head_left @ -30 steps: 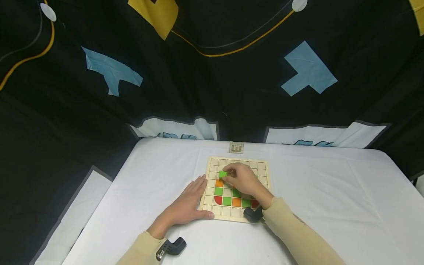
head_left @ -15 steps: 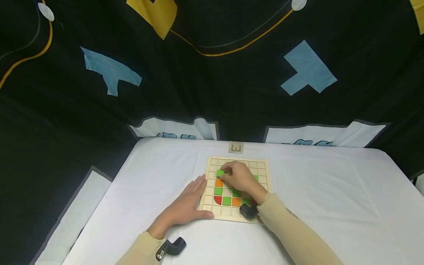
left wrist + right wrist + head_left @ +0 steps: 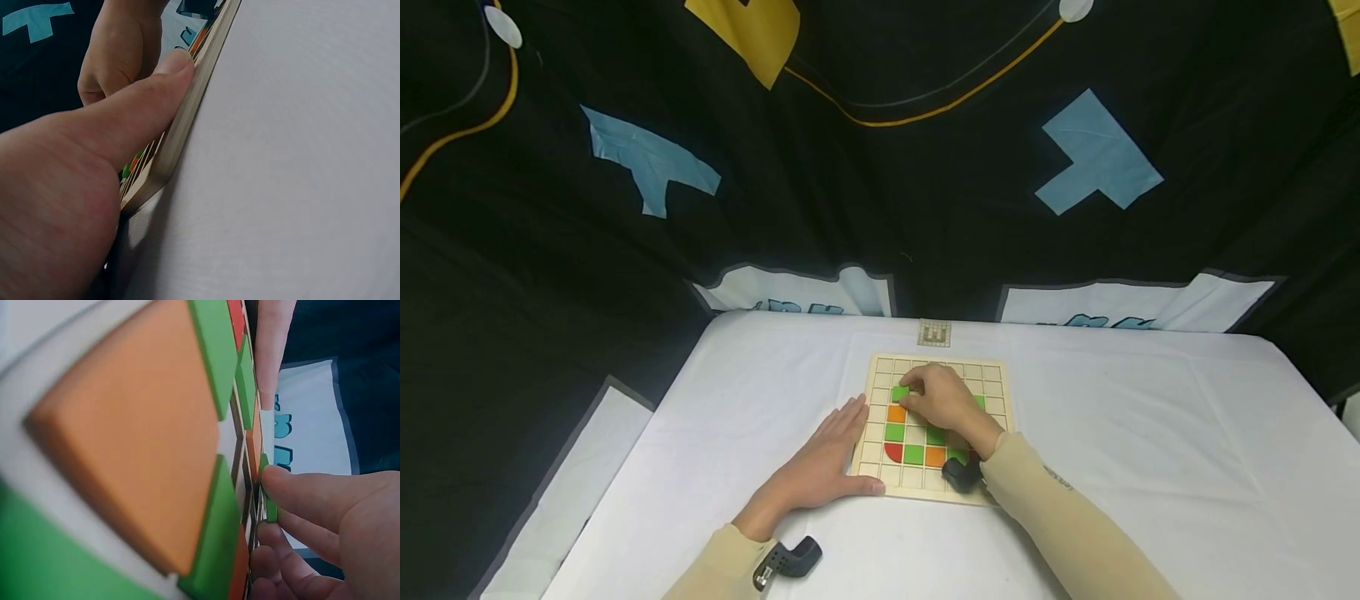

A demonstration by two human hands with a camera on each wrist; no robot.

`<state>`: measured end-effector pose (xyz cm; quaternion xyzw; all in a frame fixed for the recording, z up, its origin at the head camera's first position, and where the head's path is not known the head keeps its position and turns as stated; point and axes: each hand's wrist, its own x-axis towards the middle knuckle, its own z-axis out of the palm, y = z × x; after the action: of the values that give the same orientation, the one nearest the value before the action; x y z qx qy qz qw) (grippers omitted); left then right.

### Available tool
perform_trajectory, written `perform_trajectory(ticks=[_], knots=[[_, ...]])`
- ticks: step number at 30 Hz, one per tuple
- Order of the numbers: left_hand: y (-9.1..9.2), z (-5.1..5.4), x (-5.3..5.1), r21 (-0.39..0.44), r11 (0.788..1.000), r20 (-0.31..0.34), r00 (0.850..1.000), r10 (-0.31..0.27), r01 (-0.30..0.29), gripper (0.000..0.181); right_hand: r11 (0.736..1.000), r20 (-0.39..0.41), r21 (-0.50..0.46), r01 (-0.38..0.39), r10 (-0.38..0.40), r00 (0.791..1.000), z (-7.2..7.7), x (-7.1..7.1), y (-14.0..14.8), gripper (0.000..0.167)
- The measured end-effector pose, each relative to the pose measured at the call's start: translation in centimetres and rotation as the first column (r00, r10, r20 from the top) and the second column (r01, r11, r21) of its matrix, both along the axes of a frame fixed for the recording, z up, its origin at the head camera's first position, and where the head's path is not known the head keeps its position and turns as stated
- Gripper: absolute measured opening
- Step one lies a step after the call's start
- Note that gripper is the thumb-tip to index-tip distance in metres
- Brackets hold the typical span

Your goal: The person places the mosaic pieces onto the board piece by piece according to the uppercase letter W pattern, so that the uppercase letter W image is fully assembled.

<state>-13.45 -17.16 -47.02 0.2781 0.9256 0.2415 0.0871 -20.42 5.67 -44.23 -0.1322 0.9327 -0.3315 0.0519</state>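
Note:
A square wooden grid board (image 3: 913,477) lies on the white table. My right hand (image 3: 946,402) pinches a green square tile (image 3: 900,393) over the board's upper left part. In the right wrist view the thumb and a finger grip this green tile (image 3: 270,497) by its sides; whether it sits fully in a cell I cannot tell. Below it lie an orange tile (image 3: 896,414), a green one and a red rounded piece (image 3: 893,452). My left hand (image 3: 820,467) rests at the board's left side, fingers straight, with its thumb (image 3: 150,103) on the near edge.
Behind the board lies a small patterned card (image 3: 934,333). More green and orange tiles fill cells along the lower row, partly hidden by the right wrist. Black cloth (image 3: 880,208) hangs beyond the table's far edge.
My right hand has shifted slightly left and away from me with the green tile, then nearly stopped, and the tile has dipped a little. The left hand has stayed in place.

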Motion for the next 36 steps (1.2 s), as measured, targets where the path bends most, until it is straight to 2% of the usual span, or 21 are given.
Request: perform_trajectory(ticks=[19, 36], knots=[[-0.02, 0.23, -0.01, -0.006, 1.0, -0.004, 1.0, -0.006, 0.006, 0.116, 1.0, 0.022, 0.006, -0.025, 0.025, 0.999, 0.1, -0.39, -0.4, 0.027], [-0.06, 0.02, -0.09, -0.011, 1.0, 0.006, 1.0, 0.002, -0.001, 0.118, 0.999, 0.011, -0.011, -0.032, 0.032, 0.999, 0.37, -0.07, 0.15, 0.028]])
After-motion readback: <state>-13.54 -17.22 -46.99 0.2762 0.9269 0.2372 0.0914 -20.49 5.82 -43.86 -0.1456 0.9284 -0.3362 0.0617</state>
